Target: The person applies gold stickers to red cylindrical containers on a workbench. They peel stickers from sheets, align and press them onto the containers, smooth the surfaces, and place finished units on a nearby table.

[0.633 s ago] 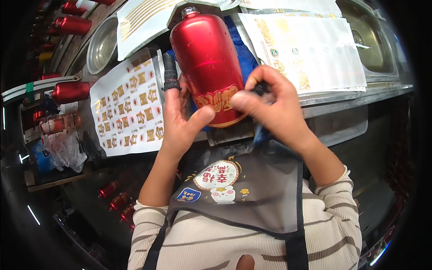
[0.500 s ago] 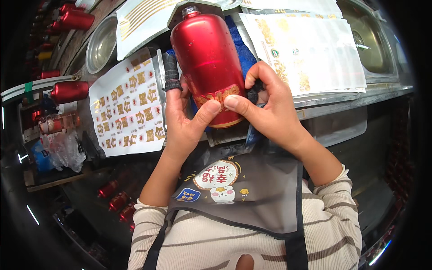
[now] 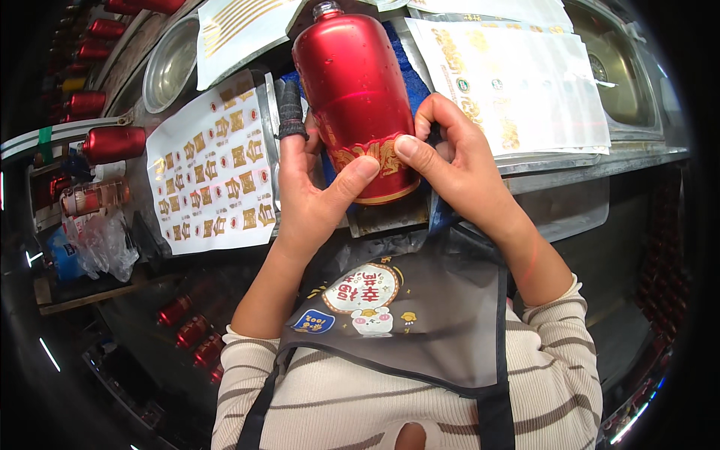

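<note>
A glossy red bottle (image 3: 352, 82) with water drops on it lies on a blue cloth (image 3: 409, 66), its neck pointing away from me. Around its lower end runs a gold patterned decal (image 3: 386, 156). My left hand (image 3: 319, 191) grips the bottle's left side, thumb pressed on the decal; a dark wrap covers one of its fingers. From the right, my right hand (image 3: 457, 161) holds the same end, its thumb also on the decal and its other fingers curled at the side.
Left of the bottle lies a sheet of gold decals (image 3: 214, 169), with a metal bowl (image 3: 171, 67) beyond it. More decal sheets (image 3: 517, 90) are stacked at the right beside a metal basin (image 3: 611, 67). Another red bottle (image 3: 114, 145) lies at the far left, near a clear plastic bag (image 3: 105, 244).
The bottle has turned a little about its length, so the gold decal shows differently. My right thumb has slid slightly right and up, apart from the left thumb.
</note>
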Tool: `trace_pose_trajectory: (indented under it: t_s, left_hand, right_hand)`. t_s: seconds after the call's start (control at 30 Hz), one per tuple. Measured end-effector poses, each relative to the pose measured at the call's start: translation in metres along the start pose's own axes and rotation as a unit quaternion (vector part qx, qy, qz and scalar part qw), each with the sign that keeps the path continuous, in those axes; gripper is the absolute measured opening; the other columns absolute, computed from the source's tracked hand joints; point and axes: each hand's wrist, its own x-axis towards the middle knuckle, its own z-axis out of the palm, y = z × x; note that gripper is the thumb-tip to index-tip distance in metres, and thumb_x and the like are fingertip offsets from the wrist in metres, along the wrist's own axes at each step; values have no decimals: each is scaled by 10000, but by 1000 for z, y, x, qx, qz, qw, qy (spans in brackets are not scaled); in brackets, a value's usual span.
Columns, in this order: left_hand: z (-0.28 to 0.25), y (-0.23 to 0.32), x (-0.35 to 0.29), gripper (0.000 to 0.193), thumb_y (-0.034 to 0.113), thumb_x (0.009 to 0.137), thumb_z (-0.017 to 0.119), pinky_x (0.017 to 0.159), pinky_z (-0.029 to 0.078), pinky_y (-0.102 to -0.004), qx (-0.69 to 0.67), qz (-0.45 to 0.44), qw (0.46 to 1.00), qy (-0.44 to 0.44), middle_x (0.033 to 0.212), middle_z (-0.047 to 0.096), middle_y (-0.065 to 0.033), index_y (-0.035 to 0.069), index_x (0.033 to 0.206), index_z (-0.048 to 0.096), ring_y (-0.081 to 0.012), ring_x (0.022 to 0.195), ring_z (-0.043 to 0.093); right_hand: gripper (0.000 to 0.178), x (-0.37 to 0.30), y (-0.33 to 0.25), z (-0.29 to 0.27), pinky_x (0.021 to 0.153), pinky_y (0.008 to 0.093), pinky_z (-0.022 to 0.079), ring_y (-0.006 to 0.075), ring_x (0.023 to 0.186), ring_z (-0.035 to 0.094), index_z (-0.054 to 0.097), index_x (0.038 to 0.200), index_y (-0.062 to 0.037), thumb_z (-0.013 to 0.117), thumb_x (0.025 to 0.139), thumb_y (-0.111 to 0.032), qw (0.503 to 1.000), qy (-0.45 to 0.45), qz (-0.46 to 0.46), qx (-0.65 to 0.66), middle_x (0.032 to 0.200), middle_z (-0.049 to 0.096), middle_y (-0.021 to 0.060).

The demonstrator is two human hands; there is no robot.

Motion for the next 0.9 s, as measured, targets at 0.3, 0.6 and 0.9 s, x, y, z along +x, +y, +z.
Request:
trace_pose_trajectory:
  t_s: [0.3, 0.6, 0.9]
  left_hand:
    - [-3, -2, -1, 581, 214, 836, 821, 1006, 450, -352, 17, 2, 1000, -1, 1210, 588, -156, -19, 1206, 439, -190, 1135, 572]
    - [-26, -9, -7, 1237, 282, 586, 978, 1175, 295, -410, 132, 7, 987, -95, 1484, 434, -205, -66, 1499, 219, -296, 1394, 421]
    - [1, -30, -16, 1047, 251, 696, 893, 1176, 131, -480, 83, 27, 995, 56, 1526, 417, -216, -78, 1494, 302, -319, 1443, 370]
  right_hand:
    - [299, -1, 12, 3, 578, 177, 311, 0, 682, 375, 496, 886, -88, 762, 885, -224, 998, 5, -62, -3, 843, 473, -55]
    - [134, 8, 7, -16, 605, 222, 448, 75, 657, 551, 617, 897, -83, 687, 889, -197, 957, 106, 53, 263, 723, 599, -3]
    - [242, -9, -36, 59, 681, 345, 526, 282, 784, 645, 621, 1045, -18, 677, 811, -37, 861, 44, -323, -392, 903, 619, 148]
